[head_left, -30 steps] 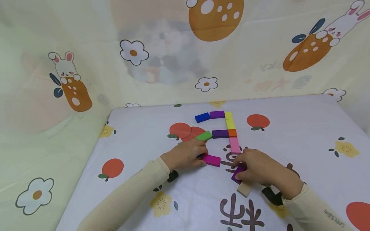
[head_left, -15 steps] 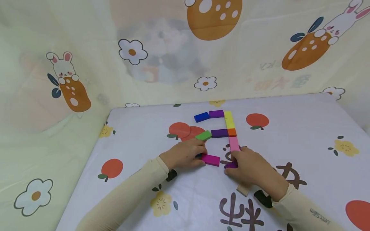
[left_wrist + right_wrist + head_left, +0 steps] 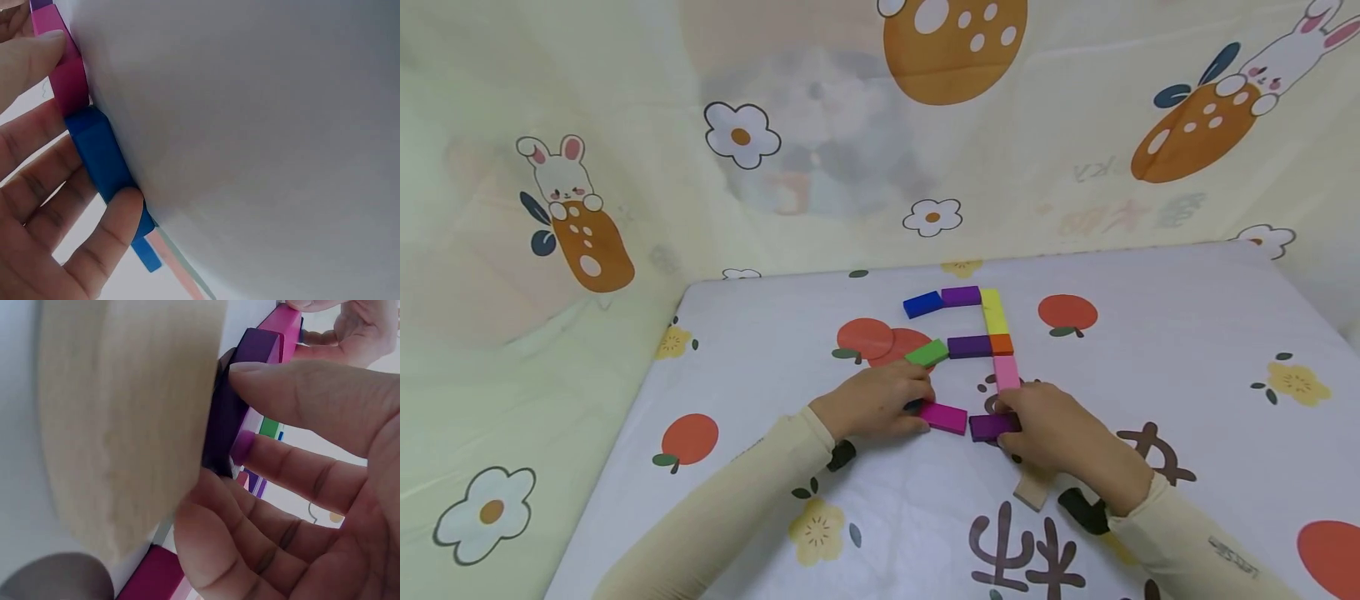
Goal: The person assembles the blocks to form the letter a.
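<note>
My right hand (image 3: 1060, 429) pinches a purple block (image 3: 991, 427) between thumb and fingers; in the right wrist view the thumb presses its near side (image 3: 231, 419). Its left end lies very close to a magenta block (image 3: 945, 418), roughly in line with it. Over that magenta block's left end rests my left hand (image 3: 874, 402), its thumb on the magenta side (image 3: 70, 87). Another finger of the left hand touches a blue block (image 3: 103, 153), which the hand mostly hides in the head view. Just above the right fingertips lies a pink block (image 3: 1006, 372).
Beyond the hands, blue (image 3: 922, 304), purple (image 3: 961, 297), yellow (image 3: 993, 312), orange (image 3: 1001, 344), dark purple (image 3: 969, 347) and green (image 3: 927, 352) blocks form joined lines. A plain wooden block (image 3: 1032, 492) lies under the right wrist. The patterned cloth (image 3: 760, 333) covers the table.
My right hand has moved a little left and away with the purple block, turning it from slanted to sideways beside the magenta block. My left hand has stayed in place.
</note>
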The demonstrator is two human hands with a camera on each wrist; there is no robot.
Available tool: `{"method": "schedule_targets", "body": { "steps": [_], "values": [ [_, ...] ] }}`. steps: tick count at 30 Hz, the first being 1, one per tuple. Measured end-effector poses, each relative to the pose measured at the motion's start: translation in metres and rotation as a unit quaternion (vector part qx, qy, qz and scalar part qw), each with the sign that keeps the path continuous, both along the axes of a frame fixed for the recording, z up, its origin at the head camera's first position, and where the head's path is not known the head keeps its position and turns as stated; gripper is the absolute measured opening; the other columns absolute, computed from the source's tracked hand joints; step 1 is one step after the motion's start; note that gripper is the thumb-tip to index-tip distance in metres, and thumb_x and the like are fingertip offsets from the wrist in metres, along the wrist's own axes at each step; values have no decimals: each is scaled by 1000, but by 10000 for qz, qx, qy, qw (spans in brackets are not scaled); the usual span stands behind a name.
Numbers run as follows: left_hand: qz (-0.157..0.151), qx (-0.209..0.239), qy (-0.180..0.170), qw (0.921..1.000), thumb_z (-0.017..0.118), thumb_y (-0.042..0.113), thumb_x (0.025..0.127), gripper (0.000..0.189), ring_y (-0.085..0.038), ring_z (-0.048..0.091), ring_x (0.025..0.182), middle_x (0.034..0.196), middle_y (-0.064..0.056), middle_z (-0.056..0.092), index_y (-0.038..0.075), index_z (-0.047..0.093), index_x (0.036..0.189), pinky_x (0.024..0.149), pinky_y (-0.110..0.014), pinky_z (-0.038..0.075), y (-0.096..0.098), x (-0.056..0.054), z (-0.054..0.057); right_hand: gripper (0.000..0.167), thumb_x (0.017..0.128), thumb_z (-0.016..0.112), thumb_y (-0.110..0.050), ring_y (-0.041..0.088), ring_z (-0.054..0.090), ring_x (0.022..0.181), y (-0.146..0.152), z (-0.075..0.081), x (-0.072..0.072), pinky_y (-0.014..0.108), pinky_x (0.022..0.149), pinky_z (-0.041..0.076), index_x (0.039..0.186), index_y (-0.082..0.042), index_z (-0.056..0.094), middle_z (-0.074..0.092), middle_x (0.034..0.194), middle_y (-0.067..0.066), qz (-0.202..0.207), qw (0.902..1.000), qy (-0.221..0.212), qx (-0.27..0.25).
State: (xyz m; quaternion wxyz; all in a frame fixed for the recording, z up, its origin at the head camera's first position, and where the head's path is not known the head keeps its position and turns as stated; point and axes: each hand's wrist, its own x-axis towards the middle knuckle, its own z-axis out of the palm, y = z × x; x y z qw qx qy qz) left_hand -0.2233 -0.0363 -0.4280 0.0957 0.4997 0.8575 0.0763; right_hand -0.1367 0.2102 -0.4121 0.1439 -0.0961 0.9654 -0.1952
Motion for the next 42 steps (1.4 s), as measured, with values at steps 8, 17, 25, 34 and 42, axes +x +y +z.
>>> {"method": "schedule_targets", "body": {
  "steps": [8, 17, 25, 34, 42],
  "values": [
    [-65, 80, 160, 9998, 77, 34, 95, 29, -15, 61, 116, 125, 0, 65, 16, 75, 118, 97, -28, 53, -3, -2, -1, 32, 87, 84, -18, 21, 58, 86, -4, 1, -3, 40, 78, 56, 115, -6, 75, 71, 98, 4, -168, 9997, -174, -47],
    [-141, 10, 212, 9997, 78, 31, 95, 29, -16, 63, 118, 125, -2, 67, 14, 75, 119, 103, -27, 50, -3, -5, 1, 27, 88, 84, -21, 20, 57, 83, -7, 3, -4, 38, 75, 54, 109, -6, 75, 67, 89, 1, -95, 9999, -126, 25],
    [-158, 84, 196, 9996, 78, 33, 94, 30, -16, 62, 117, 124, -1, 67, 14, 75, 118, 103, -28, 50, -3, -5, 0, 34, 88, 84, -24, 20, 60, 87, 3, 8, 0, 41, 77, 57, 117, -8, 74, 69, 95, 2, -175, 9998, -6, -58],
    [-340, 50, 1229, 9918, 70, 47, 98, 34, -12, 59, 96, 107, 2, 67, 18, 74, 116, 83, -26, 50, 24, 10, 6, 43, 82, 86, -24, 24, 56, 79, 61, 10, 14, 36, 59, 50, 116, -2, 73, 62, 95, 12, -605, 9969, 453, 218],
    [-198, -676, 1522, 9858, 65, 58, 98, 39, -12, 58, 93, 99, 6, 64, 23, 74, 115, 85, -30, 46, 57, 26, -2, 30, 83, 85, -16, 23, 54, 76, 57, 1, 9, 32, 58, 50, 107, -2, 74, 59, 85, 8, -459, 9985, 256, -171]
  ]
}}
